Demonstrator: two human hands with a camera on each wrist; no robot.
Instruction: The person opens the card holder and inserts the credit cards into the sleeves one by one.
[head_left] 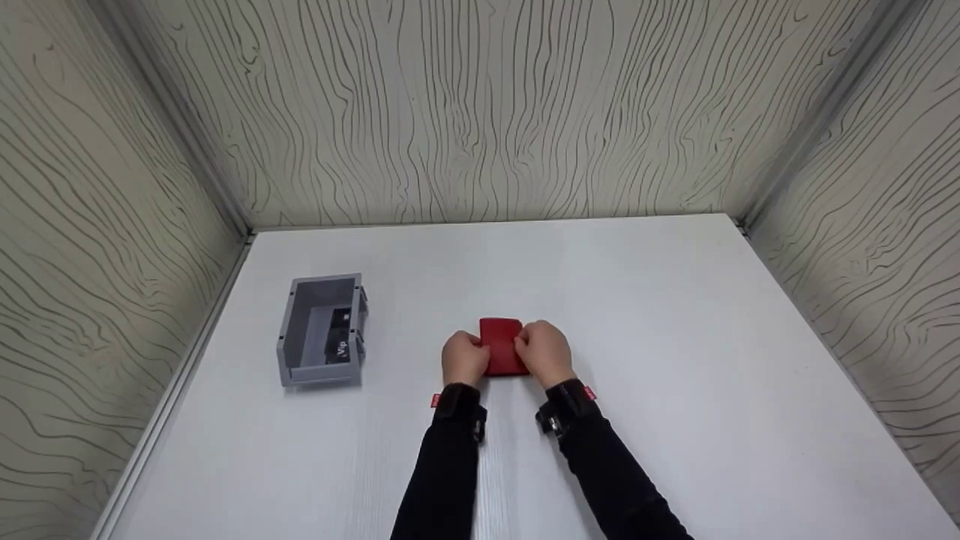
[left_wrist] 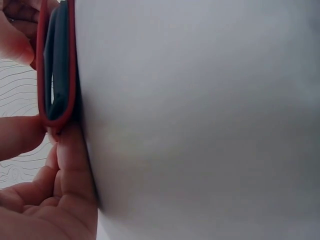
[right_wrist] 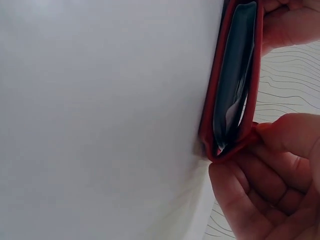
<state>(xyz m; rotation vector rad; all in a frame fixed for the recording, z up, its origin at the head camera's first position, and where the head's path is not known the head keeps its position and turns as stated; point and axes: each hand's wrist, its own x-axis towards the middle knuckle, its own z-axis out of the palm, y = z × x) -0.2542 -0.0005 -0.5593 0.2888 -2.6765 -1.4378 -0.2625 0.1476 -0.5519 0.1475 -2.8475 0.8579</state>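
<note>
A red wallet [head_left: 504,346] with dark inner sleeves lies close over the white table between both hands. My left hand [head_left: 464,358] pinches its left edge, thumb on top and fingers beneath; the left wrist view shows the folded wallet [left_wrist: 71,65] edge-on beside the left hand [left_wrist: 55,185]. At the opposite edge, my right hand [head_left: 545,352] pinches the wallet between thumb and fingers. From the right wrist, the wallet [right_wrist: 254,75] gapes slightly at its end, showing dark sleeves and a pale sliver inside, with the right hand [right_wrist: 280,175] gripping its corner.
A grey plastic bin [head_left: 322,375] stands on the left part of the white table [head_left: 675,360]. Inside it lie black cards [head_left: 339,337], one lettered "Vip". Wood-grain patterned panels [head_left: 480,112] wall in the table at the back and both sides.
</note>
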